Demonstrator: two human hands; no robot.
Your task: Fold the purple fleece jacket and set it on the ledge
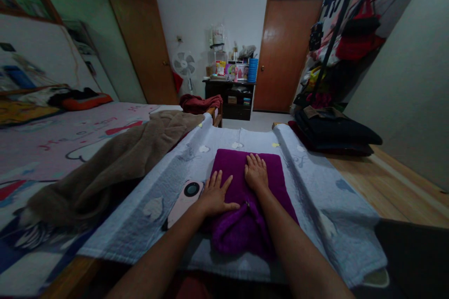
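A purple garment (231,163), folded into a rough rectangle, lies in front of me on a light blue patterned cloth (196,159). My left hand (215,195) rests on its left edge with fingers spread. Flat on its upper right part lies my right hand (257,173), fingers stretched out. Between my wrists the near end of the garment is bunched, with what looks like a small zip pull at its neck. A pale pink phone (184,201) with a round dark camera ring lies just left of my left hand.
On the left is a bed (87,126) with a brown blanket (133,163) along its edge. Folded dark clothes (333,126) are stacked on the wooden surface (365,173) at right. A fan (184,63) and a loaded black cabinet (229,98) stand behind.
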